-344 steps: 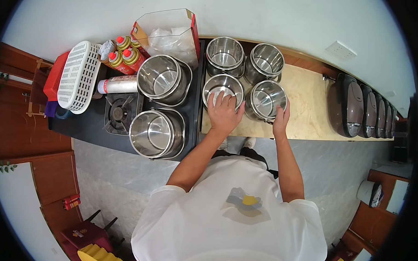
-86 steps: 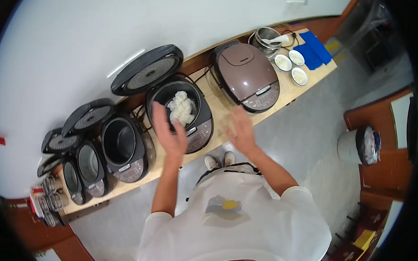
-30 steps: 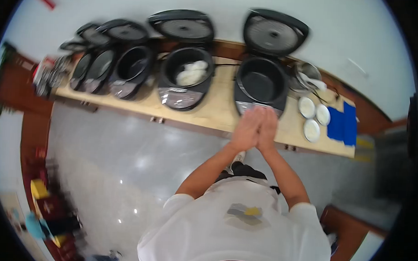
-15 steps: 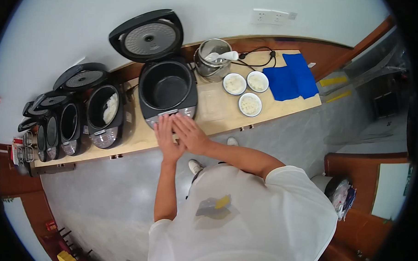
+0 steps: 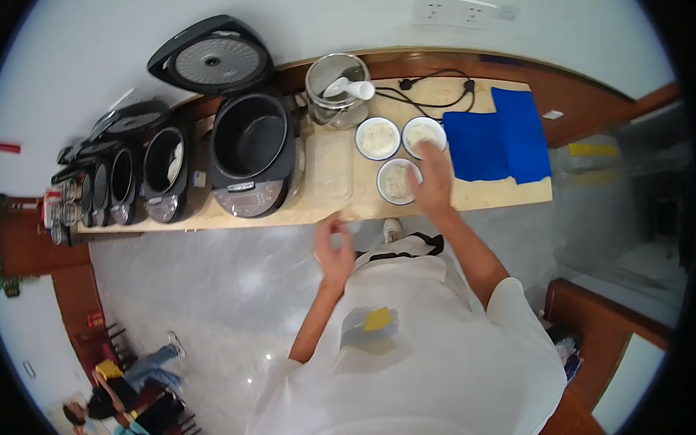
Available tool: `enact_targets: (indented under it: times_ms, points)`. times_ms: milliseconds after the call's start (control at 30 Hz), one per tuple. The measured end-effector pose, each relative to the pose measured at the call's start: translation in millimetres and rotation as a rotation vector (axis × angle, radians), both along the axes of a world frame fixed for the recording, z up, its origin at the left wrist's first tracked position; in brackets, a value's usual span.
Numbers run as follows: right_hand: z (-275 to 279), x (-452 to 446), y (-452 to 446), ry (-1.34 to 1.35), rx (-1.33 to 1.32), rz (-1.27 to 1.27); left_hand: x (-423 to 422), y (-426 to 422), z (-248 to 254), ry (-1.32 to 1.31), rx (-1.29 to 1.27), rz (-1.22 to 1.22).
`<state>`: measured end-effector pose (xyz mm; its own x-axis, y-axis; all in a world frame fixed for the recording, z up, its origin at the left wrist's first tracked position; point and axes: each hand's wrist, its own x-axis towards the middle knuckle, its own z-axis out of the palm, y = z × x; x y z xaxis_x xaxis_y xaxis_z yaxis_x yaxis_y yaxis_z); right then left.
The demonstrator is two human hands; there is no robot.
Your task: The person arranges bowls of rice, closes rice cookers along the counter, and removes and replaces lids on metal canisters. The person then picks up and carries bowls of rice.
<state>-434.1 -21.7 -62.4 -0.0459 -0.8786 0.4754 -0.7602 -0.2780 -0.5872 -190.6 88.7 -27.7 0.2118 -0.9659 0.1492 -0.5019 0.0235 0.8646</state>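
Note:
My right hand (image 5: 432, 180) reaches over the bowls, thumb and fingers apart, a little blurred. Its thumb is at the right rim of the near bowl of white rice (image 5: 395, 182), and its fingertips overlap the front edge of the right-hand rice bowl (image 5: 421, 129). A third rice bowl (image 5: 378, 138) stands to their left. Off the table's front edge, my left hand (image 5: 334, 250) hangs with loosely bent, blurred fingers and nothing visible in it. A clear plastic tray (image 5: 330, 165) lies nearest to it, beside an open rice cooker (image 5: 251, 141) with a dark inner pot.
Several more open cookers line the left, one with white rice (image 5: 177, 162) inside. Behind the tray, a metal pot (image 5: 316, 77) holds a white scoop (image 5: 358, 89). Blue cloths (image 5: 481, 145) and a black cable (image 5: 422, 105) lie right. People (image 5: 131, 386) sit at lower left.
My hands have parted from the front of the large cooker. The right one has moved right to the bowls; the left one has dropped back off the table edge. My view has shifted right.

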Motion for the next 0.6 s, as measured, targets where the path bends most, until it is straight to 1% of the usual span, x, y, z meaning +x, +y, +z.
enact_targets:
  times_ms: [33, 67, 100, 133, 167, 200, 233, 300, 333, 367, 433, 500, 567, 600]
  points:
    - [-9, -16, -12, 0.117, 0.009, -0.094, -17, -3, -19, 0.158, 0.109, -0.068]
    - [-14, -28, -21, 0.147, 0.048, -0.119, -30, -11, -44, 0.321, 0.202, -0.131]
    - [-18, -36, -35, 0.177, 0.078, -0.141, -38, -19, -61, 0.388, 0.291, -0.152]
    - [-22, -40, -44, 0.166, 0.057, -0.101, -45, -28, -75, 0.460, 0.376, -0.171]
    - [-27, -41, -49, 0.182, 0.150, -0.092, -50, -36, -90, 0.458, 0.350, -0.131]
    - [-33, -43, -54, 0.203, 0.241, -0.083, -54, -46, -105, 0.454, 0.350, -0.161]
    - [-38, -44, -58, 0.201, 0.219, -0.041, -58, -56, -111, 0.451, 0.350, -0.191]
    - [-49, -46, -60, 0.278, 0.286, 0.008, -69, -72, -96, 0.597, 0.543, -0.121]
    - [-55, -49, -64, 0.271, 0.273, 0.018, -71, -76, -112, 0.561, 0.514, -0.170]
    - [-60, -49, -67, 0.265, 0.261, 0.032, -75, -79, -110, 0.568, 0.481, -0.125]
    - [-48, -48, -68, 0.244, 0.295, 0.047, -83, -82, -103, 0.778, 0.496, -0.149]
    - [-34, -44, -70, 0.254, 0.356, 0.036, -92, -83, -115, 0.817, 0.422, -0.135]
    - [-48, -47, -79, 0.264, 0.321, 0.052, -94, -85, -100, 0.838, 0.483, -0.071]
    - [-57, -51, -83, 0.286, 0.301, 0.050, -98, -87, -116, 0.755, 0.433, -0.083]
